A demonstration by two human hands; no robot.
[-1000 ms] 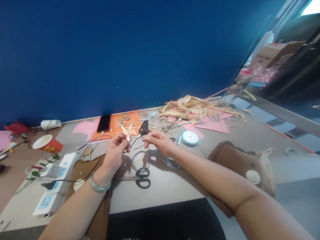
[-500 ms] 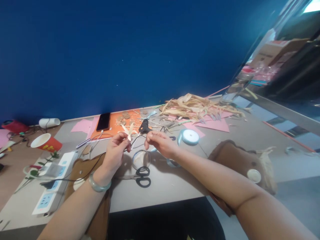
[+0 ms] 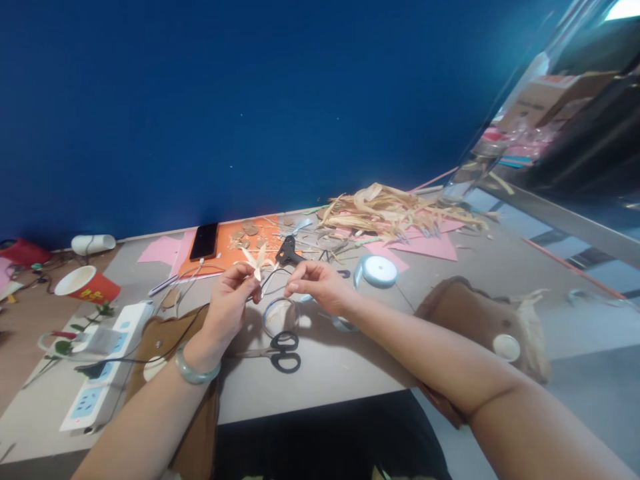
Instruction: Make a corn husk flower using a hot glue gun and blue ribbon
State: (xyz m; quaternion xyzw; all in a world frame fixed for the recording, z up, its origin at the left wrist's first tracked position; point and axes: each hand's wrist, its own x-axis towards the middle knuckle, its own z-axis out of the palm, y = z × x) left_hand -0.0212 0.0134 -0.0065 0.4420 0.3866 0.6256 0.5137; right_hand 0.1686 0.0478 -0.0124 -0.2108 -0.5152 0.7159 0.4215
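A pale flower-like piece (image 3: 257, 259), which looks made of dried husk petals, rises from the pinched fingertips of my left hand (image 3: 231, 297). Just to its right, my right hand (image 3: 320, 287) has thumb and forefinger pressed together; whatever they hold, if anything, is too small to make out. The two hands are apart, raised over the table. Behind them lies a black glue gun (image 3: 287, 251). A clear ring-shaped roll (image 3: 267, 325) and black-handled scissors (image 3: 285, 361) lie below the hands. By my right wrist is a pale blue ribbon roll (image 3: 379, 270).
Dried husks (image 3: 380, 210) are heaped at the back. A phone (image 3: 204, 242) lies on orange paper (image 3: 230, 233). To the left are a paper cup (image 3: 95, 287) and a power strip (image 3: 120, 350) with cables. A brown leather-like item (image 3: 460, 320) lies right.
The flower-like piece has turned a little in my left fingers, its petals showing more spread. My right hand has shifted slightly left. The whole view has moved slightly.
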